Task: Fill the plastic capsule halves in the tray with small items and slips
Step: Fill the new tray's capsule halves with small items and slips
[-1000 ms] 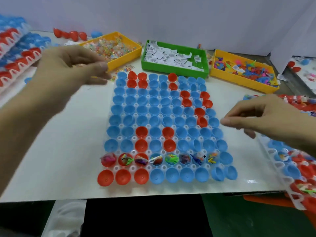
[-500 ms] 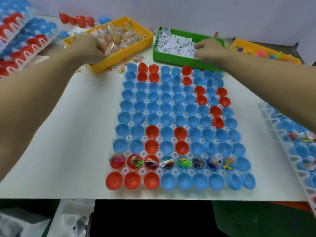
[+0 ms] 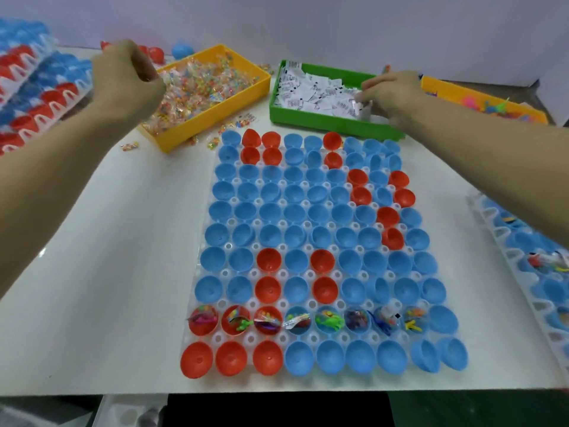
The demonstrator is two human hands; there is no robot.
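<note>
A clear tray (image 3: 251, 338) on the white table holds rows of open blue and red capsule halves (image 3: 295, 232). In the second row from the front, several halves (image 3: 328, 322) contain small coloured toys and packets; the rest look empty. My left hand (image 3: 126, 78) is over the left end of the yellow bin of bead packets (image 3: 215, 78), fingers curled down onto the packets. In the green bin of paper slips (image 3: 308, 90), my right hand (image 3: 391, 94) pinches slips at its fingertips.
A second yellow bin (image 3: 480, 100) with bright plastic toys sits at the back right. Trays of red and blue capsules (image 3: 37, 87) lie at the far left, and another part-filled tray (image 3: 538, 272) at the right edge. Loose packets (image 3: 215, 140) lie beside the yellow bin.
Both hands have left the space above the tray and reached back into the bins, the left to the bead packets, the right to the slips. The view has tilted down.
</note>
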